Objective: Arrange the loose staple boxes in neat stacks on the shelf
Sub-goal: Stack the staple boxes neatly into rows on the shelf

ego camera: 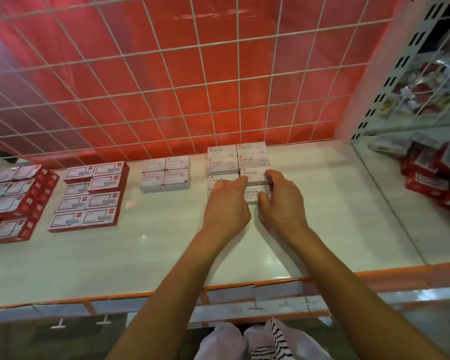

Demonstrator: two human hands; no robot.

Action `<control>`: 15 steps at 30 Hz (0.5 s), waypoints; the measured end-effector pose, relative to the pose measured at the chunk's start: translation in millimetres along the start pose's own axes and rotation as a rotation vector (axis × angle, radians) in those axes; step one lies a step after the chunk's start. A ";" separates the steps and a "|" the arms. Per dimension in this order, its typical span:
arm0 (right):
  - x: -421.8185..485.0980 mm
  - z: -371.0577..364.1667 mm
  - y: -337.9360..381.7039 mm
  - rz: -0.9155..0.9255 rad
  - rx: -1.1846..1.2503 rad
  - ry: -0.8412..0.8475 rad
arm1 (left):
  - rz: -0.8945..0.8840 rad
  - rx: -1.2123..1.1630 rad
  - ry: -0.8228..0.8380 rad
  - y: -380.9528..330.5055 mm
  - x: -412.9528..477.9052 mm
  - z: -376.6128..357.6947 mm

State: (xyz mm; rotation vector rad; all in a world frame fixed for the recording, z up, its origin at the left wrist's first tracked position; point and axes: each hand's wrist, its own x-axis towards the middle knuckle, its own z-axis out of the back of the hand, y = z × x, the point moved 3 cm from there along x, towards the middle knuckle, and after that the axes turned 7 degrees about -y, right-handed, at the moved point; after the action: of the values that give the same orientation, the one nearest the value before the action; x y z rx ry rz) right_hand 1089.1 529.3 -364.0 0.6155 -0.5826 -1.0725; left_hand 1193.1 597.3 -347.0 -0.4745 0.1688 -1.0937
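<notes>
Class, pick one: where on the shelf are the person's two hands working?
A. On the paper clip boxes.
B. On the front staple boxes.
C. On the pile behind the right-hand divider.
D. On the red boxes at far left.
B: the left hand presses on and the right hand grips the nearest staple boxes, right of the paper clip boxes.

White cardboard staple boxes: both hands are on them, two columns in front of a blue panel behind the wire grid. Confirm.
Wrong colour. The head view shows the white cardboard staple boxes in two columns, left hand and right hand on them, in front of a red panel behind the white wire grid.
</notes>
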 end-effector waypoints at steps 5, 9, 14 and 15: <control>-3.6 1.9 3.4 0.023 0.048 -0.023 | 0.001 -0.037 -0.016 3.1 -0.7 -0.3; -13.5 6.2 5.3 0.022 0.020 -0.087 | -0.016 -0.049 -0.097 -4.0 -8.0 4.6; -34.2 16.7 2.2 -0.037 -0.052 -0.159 | -0.125 -0.087 -0.087 -20.5 -19.3 7.3; -38.1 19.1 0.7 -0.045 -0.060 -0.165 | -0.153 -0.095 -0.072 -24.5 -20.8 6.2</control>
State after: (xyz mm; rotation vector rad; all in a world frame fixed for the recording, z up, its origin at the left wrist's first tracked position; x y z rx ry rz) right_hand 1062.3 561.4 -355.4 0.4922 -0.6797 -1.1865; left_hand 1165.9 608.4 -332.6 -0.6188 0.1231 -1.2200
